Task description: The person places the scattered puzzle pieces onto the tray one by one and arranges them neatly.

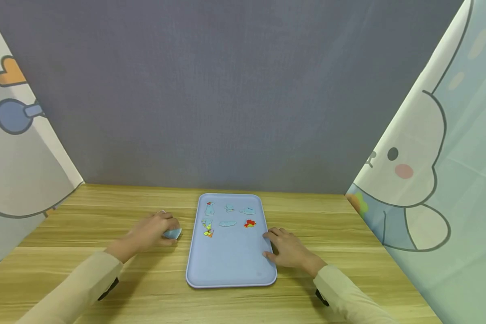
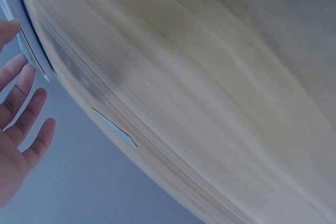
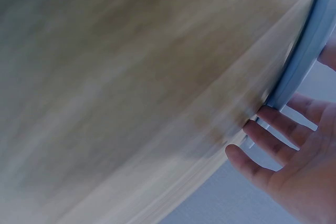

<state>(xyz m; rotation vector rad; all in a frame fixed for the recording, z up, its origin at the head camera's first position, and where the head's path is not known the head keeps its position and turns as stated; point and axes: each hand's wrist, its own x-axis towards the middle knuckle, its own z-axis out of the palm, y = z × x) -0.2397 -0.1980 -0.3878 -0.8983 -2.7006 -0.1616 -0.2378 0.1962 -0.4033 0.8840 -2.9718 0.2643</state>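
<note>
My left hand (image 1: 154, 230) is to the left of the tray, just over the wooden table. Between its thumb and fingers it pinches a thin light blue flat piece (image 1: 172, 233), mostly covered by the hand in the head view. Another light blue flat piece (image 2: 115, 128) lies on the table beyond that hand. My right hand (image 1: 289, 249) rests at the right side of the pale blue tray (image 1: 231, 265), its fingers loosely bent and touching the rim. In the right wrist view those fingers (image 3: 278, 129) are spread beside the tray's edge.
Several flat cutouts lie in the far half of the tray, among them a red and yellow piece (image 1: 249, 223), a long light blue piece (image 1: 227, 223) and a yellow-marked piece (image 1: 207, 227). A grey wall (image 1: 227, 112) stands behind the table, with cartoon-printed curtains (image 1: 413, 189) on both sides.
</note>
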